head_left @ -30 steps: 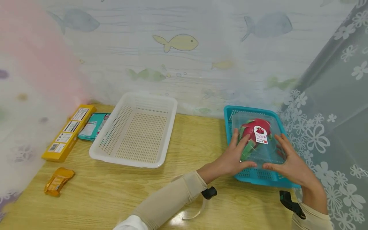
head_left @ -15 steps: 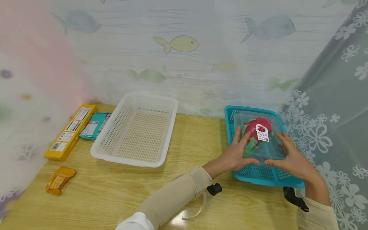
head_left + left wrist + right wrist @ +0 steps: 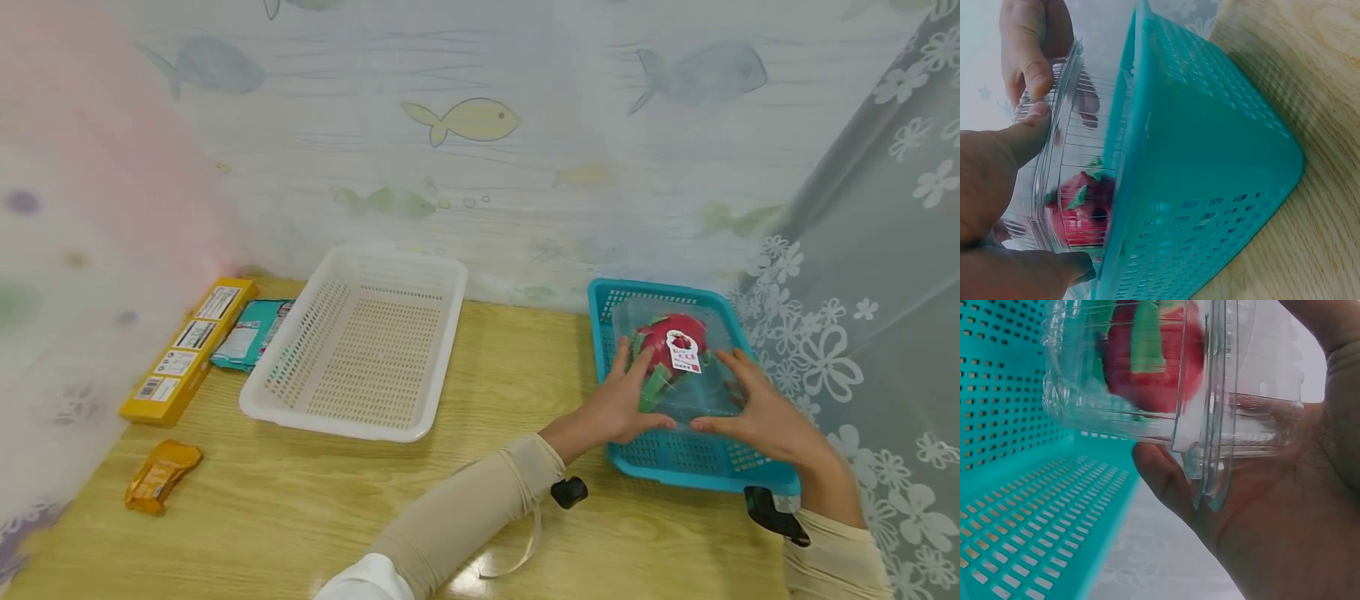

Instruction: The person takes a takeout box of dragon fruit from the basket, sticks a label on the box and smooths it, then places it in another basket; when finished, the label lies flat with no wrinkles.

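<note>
Both hands grip a clear plastic clamshell box (image 3: 675, 367) holding a dragon fruit (image 3: 667, 346), above the teal basket (image 3: 697, 467) at the table's right. Left hand (image 3: 618, 404) clasps the left side, right hand (image 3: 757, 412) the right, thumbs meeting at the near edge. The box's long axis runs away from the person.

From my seat, the clamshell box (image 3: 678, 367) sits in the right basket (image 3: 693, 471); the empty basket (image 3: 360, 342) lies left of it, with packets (image 3: 247, 333) beyond on the counter (image 3: 300, 508).
</note>
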The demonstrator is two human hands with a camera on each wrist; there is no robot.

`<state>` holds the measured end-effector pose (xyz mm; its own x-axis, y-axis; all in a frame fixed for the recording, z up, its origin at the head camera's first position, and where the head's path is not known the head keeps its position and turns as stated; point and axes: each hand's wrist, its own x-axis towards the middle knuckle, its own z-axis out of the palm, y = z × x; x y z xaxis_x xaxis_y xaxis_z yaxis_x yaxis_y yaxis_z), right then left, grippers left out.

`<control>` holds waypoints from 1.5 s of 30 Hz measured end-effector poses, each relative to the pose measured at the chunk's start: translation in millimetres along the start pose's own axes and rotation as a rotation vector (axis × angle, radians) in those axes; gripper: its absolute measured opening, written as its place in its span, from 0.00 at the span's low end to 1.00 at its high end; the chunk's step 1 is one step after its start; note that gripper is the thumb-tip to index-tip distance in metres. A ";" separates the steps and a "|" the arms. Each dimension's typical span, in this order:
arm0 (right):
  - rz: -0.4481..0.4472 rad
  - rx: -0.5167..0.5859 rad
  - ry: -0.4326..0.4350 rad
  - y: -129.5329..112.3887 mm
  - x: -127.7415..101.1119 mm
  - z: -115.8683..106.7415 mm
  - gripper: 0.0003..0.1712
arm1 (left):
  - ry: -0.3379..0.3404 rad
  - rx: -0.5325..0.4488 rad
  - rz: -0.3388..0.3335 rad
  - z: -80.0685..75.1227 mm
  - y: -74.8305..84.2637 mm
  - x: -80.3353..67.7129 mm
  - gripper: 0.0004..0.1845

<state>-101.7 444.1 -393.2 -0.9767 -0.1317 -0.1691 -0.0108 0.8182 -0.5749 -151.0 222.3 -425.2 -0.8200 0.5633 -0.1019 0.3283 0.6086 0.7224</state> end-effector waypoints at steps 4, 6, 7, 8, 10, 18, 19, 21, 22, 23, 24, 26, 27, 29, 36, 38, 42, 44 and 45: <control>0.007 -0.007 0.003 2.0 3.6 3.8 0.66 | -0.003 0.016 -0.011 2.1 -2.6 1.8 0.56; 0.009 -0.007 0.003 2.9 5.2 5.7 0.66 | -0.006 0.021 -0.018 3.2 -3.8 2.5 0.56; 0.011 -0.009 0.003 3.3 5.9 6.5 0.66 | -0.006 0.025 -0.022 3.8 -4.3 3.0 0.56; 0.012 -0.011 0.003 3.7 6.5 7.1 0.66 | -0.006 0.027 -0.025 4.4 -4.8 3.4 0.56; 0.017 -0.022 0.005 4.1 7.5 7.8 0.67 | -0.003 0.022 -0.030 5.2 -5.5 4.5 0.56; 0.033 -0.109 0.002 3.4 12.8 6.8 0.69 | 0.013 0.080 -0.016 4.7 -4.0 9.3 0.54; 0.032 -0.113 -0.002 3.0 13.5 6.6 0.69 | 0.013 0.091 -0.019 4.6 -3.3 9.7 0.54; 0.034 -0.115 -0.010 2.4 14.8 6.0 0.69 | 0.012 0.113 -0.028 4.5 -1.7 10.6 0.53; 0.034 -0.117 -0.013 2.4 15.3 5.8 0.69 | 0.009 0.122 -0.033 4.8 -0.9 11.1 0.53; 0.036 -0.120 -0.016 2.5 15.8 5.6 0.69 | 0.007 0.125 -0.040 5.2 0.0 11.8 0.53; 0.038 -0.121 -0.019 2.8 16.4 5.4 0.69 | 0.002 0.130 -0.048 5.5 0.8 12.4 0.53; 0.042 -0.133 -0.023 4.2 17.8 5.3 0.70 | -0.008 0.136 -0.061 5.7 2.2 13.1 0.53; 0.043 -0.137 -0.024 5.0 18.6 5.4 0.70 | -0.013 0.139 -0.068 6.1 2.7 13.6 0.52; 0.045 -0.142 -0.023 6.5 20.4 5.6 0.70 | -0.019 0.139 -0.080 6.4 3.8 14.4 0.51; 0.044 -0.126 -0.016 9.6 22.2 5.0 0.69 | -0.014 0.146 -0.102 8.9 6.9 17.8 0.49; 0.042 -0.118 -0.016 10.3 22.5 5.0 0.69 | -0.012 0.152 -0.107 10.1 7.0 19.0 0.48; 0.046 -0.112 -0.019 10.8 24.2 5.6 0.68 | -0.013 0.164 -0.120 12.0 6.8 21.5 0.47; 0.049 -0.115 -0.022 11.5 24.9 6.0 0.68 | -0.016 0.168 -0.126 12.4 6.7 22.3 0.46; 0.050 -0.119 -0.022 11.9 25.1 6.3 0.67 | -0.016 0.168 -0.128 12.6 6.6 22.6 0.46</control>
<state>-125.0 447.0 -409.3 -0.9717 -0.1009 -0.2136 0.0108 0.8843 -0.4668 -161.5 246.1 -431.4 -0.8526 0.4838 -0.1974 0.2968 0.7594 0.5790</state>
